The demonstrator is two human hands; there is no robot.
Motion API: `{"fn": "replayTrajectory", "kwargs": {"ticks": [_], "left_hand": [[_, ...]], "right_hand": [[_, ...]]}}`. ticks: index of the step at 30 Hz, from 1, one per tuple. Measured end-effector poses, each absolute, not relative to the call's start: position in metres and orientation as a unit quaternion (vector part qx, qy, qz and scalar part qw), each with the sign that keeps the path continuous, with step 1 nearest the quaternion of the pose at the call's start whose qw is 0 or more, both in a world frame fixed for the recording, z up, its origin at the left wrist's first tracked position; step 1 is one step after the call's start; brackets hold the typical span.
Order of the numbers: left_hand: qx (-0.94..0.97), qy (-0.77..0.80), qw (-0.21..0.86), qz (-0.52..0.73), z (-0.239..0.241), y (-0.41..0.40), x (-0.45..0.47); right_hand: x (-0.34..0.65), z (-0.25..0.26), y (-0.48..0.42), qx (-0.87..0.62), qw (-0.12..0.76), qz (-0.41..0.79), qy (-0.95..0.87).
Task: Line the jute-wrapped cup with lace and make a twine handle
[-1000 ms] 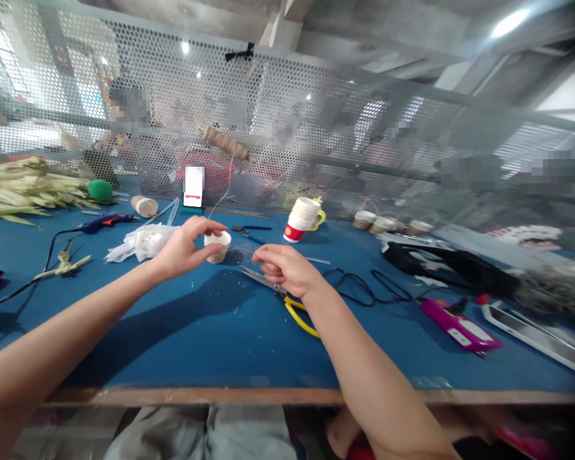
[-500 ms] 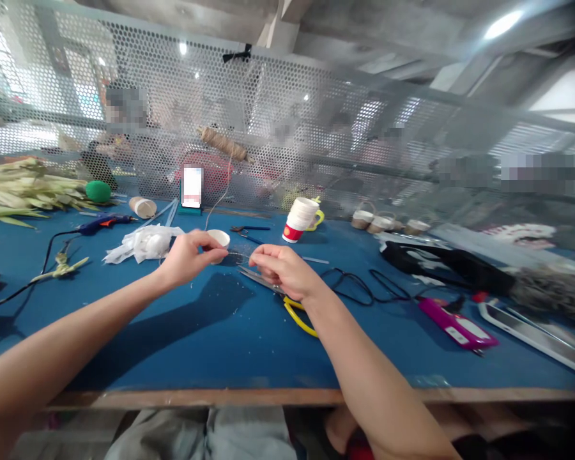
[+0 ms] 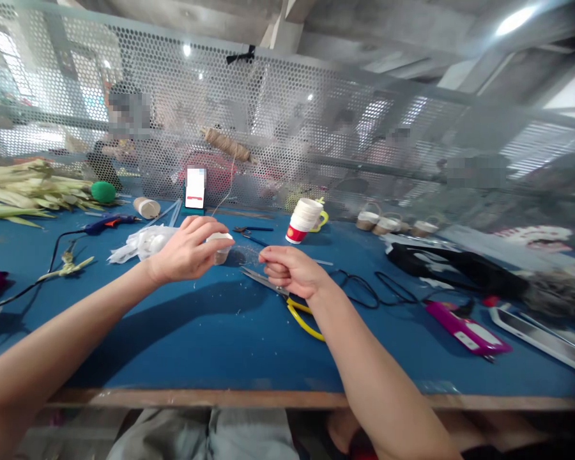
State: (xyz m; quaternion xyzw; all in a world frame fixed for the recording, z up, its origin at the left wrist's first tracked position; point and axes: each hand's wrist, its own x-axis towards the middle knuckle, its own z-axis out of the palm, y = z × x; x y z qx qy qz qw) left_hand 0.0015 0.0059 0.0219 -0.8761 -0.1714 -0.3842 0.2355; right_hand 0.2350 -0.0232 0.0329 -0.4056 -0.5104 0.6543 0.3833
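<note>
Before a mesh panel (image 3: 163, 96), at the blue table (image 3: 211, 351), curving the left hand (image 3: 186, 250) in front of the cup (image 3: 222, 257) standing there, cannot tell whether gripping, and pinching the right hand (image 3: 292, 271) tight near the scissors (image 3: 282, 292), cannot tell on what

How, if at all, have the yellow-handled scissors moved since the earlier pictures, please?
No, the yellow-handled scissors show no clear shift against the table's front edge.

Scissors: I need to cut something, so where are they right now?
In the head view, the scissors lie on the blue table near the middle, appearing just below the right hand, their blades pointing left toward the small cup.
</note>
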Motion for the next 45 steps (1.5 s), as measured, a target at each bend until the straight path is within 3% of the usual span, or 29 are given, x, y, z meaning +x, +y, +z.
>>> {"fn": "replayTrajectory", "kwargs": {"ticks": [4,8,10,14,16,17,19,21,25,29,32,34,37,39,41,43,45], "left_hand": [[-0.851,-0.172,0.282,-0.407,0.016,0.007,0.006],[-0.864,-0.207,0.187,-0.420,0.018,0.002,0.011],[-0.858,-0.276,0.040,-0.431,0.020,-0.001,0.014],[-0.742,-0.399,-0.406,-0.354,0.018,0.000,0.019],[-0.691,-0.409,-0.513,-0.304,0.017,0.002,0.019],[-0.691,-0.407,-0.514,-0.303,0.017,0.002,0.018],[-0.743,-0.388,-0.417,-0.351,0.020,0.002,0.015],[-0.818,-0.335,-0.220,-0.412,0.024,0.002,0.010],[-0.889,-0.201,0.149,-0.383,0.028,0.005,0.001],[-0.876,-0.139,0.261,-0.380,0.022,0.009,0.000],[-0.871,-0.139,0.236,-0.408,0.020,0.007,0.005],[-0.863,-0.195,0.159,-0.438,0.019,0.003,0.009],[-0.820,-0.334,-0.126,-0.448,0.018,-0.001,0.017],[-0.746,-0.397,-0.372,-0.385,0.015,-0.001,0.020],[-0.676,-0.416,-0.518,-0.319,0.014,0.001,0.021],[-0.681,-0.408,-0.522,-0.313,0.013,0.003,0.020],[-0.759,-0.377,-0.390,-0.359,0.013,0.005,0.017]], "right_hand": [[0.234,0.031,-0.024,-0.396,0.371,0.668,-0.508],[0.230,0.029,-0.026,-0.409,0.360,0.646,-0.534],[0.227,0.029,-0.029,-0.430,0.375,0.590,-0.571],[0.224,0.032,-0.034,-0.456,0.395,0.409,-0.684],[0.224,0.032,-0.034,-0.458,0.386,0.375,-0.707],[0.225,0.032,-0.034,-0.462,0.385,0.385,-0.700],[0.226,0.031,-0.030,-0.467,0.393,0.450,-0.652],[0.229,0.030,-0.027,-0.455,0.401,0.537,-0.586],[0.232,0.031,-0.022,-0.416,0.388,0.642,-0.514],[0.232,0.030,-0.022,-0.392,0.360,0.682,-0.501],[0.231,0.029,-0.023,-0.396,0.353,0.675,-0.512],[0.230,0.029,-0.025,-0.411,0.362,0.644,-0.534],[0.228,0.031,-0.030,-0.449,0.395,0.514,-0.615],[0.226,0.032,-0.032,-0.464,0.401,0.404,-0.679],[0.225,0.033,-0.032,-0.468,0.392,0.348,-0.711],[0.226,0.032,-0.030,-0.476,0.394,0.376,-0.691],[0.228,0.031,-0.027,-0.478,0.406,0.459,-0.629]]}}
